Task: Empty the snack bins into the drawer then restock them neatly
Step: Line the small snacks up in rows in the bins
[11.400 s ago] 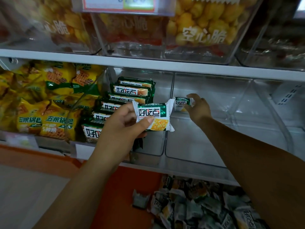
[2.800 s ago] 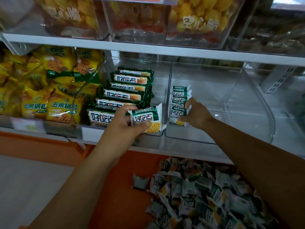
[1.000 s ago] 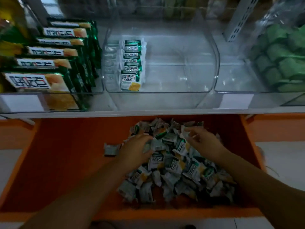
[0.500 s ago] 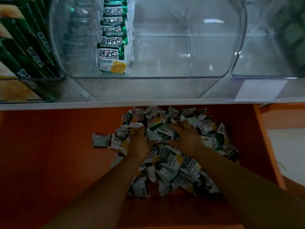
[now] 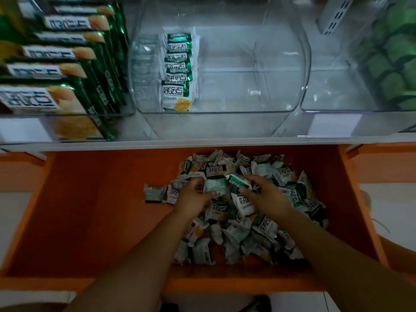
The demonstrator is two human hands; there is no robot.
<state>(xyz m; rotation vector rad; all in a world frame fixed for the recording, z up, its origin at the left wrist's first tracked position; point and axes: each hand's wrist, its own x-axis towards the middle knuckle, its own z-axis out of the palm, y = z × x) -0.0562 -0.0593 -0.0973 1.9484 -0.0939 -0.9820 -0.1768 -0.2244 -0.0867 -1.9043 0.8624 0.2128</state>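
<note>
Singly at fingertips: packet (image 5: 215, 186), left hand (image 5: 193, 198); green packet (image 5: 238, 181), right hand (image 5: 264, 195).

The drawer (image 5: 90, 221) is orange, the snack packets (image 5: 245, 230) green-and-white with yellow patches, the bin (image 5: 281, 91) clear

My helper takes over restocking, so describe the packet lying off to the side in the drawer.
Find the orange drawer below the clear bins. The pile of packets sits centre-right; the stray packet lies flat at its far left edge, with nothing piled on it.
</note>
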